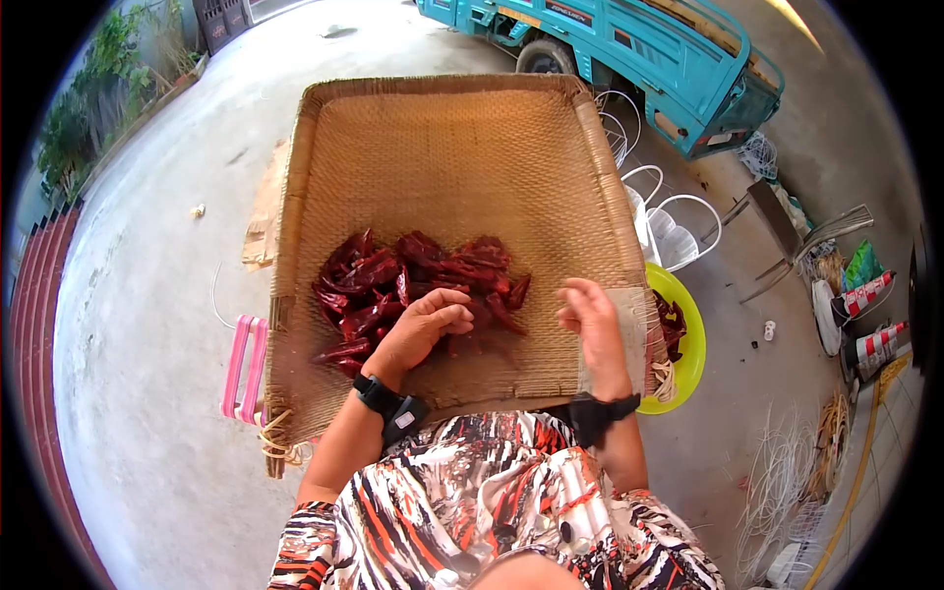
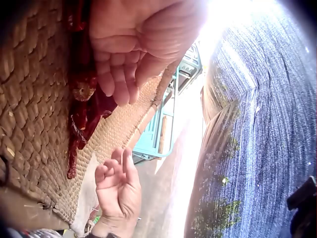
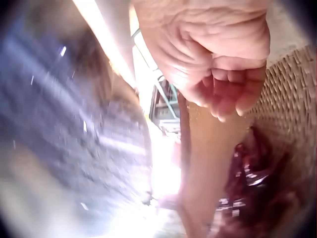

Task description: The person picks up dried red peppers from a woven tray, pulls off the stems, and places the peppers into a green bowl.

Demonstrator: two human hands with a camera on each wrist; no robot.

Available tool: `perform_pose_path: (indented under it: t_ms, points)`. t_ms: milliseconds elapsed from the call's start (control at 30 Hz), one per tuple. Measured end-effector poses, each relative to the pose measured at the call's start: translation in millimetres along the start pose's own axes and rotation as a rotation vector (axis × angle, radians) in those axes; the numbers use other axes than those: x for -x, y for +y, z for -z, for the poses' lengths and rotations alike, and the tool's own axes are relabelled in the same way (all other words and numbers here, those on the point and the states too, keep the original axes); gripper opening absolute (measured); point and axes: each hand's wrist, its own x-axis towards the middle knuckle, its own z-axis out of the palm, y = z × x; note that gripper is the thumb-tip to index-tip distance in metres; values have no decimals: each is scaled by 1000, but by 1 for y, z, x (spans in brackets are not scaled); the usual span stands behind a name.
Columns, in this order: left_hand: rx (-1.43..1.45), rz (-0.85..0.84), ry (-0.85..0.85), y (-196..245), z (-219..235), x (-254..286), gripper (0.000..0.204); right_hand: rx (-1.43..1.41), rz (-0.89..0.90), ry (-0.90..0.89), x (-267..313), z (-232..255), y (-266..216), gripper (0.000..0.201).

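Dried red chillies (image 1: 369, 270) lie in a loose heap on the near half of a woven basket tray (image 1: 462, 162). Over the heap's near edge is my left hand (image 1: 425, 329), its fingers loosely bent and no chilli between them. The left wrist view shows those fingers close beside a chilli stem end (image 2: 84, 91). To the right of the heap, my right hand (image 1: 595, 329) hovers above the tray's patched right side. Its fingers (image 3: 237, 94) curl loosely in the right wrist view and hold nothing.
A yellow-green basin (image 1: 692, 344) with more chillies stands right of the tray. White baskets (image 1: 674, 241) are behind it, and a pink-striped handle (image 1: 246, 366) shows at the left. A blue cargo tricycle (image 1: 629, 59) is parked at the back; a chair (image 1: 787, 241) stands far right.
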Motion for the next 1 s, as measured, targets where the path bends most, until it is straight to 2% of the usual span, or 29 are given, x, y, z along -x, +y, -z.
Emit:
perform_pose_path:
  t_ms: [33,133,233,333,433,533,633,667,767,900,1000]
  points:
    - [1,6,4,0,0,1,20,298,13,-27,-3,-15,-2,22]
    - [-21,9,10,3,-4,3,22,1074,694,-74,-31,-28,29,29]
    - [-28,-19,-6,3,-5,2,22,1260,571,-121,-32,-32,27,33]
    - [-34,-1,1,5,-8,4,24,1227,372,-176,-30,-28,15,28]
    - [-84,-10,10,8,-12,6,26,980,273,-127,-11,-36,1,22]
    - [-159,-10,-5,8,-11,6,32,689,120,-227,1,-52,0,20]
    - [-178,-15,-29,9,-11,6,28,645,271,-333,5,-64,11,18]
    - [-179,-3,-40,7,-8,5,26,603,177,-389,7,-68,10,19]
    - [-166,31,-64,3,-1,4,19,711,244,-467,17,-81,-2,21]
    - [-107,30,-65,3,-1,6,15,698,289,-464,14,-74,9,22]
    - [-121,28,-116,4,1,6,15,649,104,-506,18,-68,5,22]
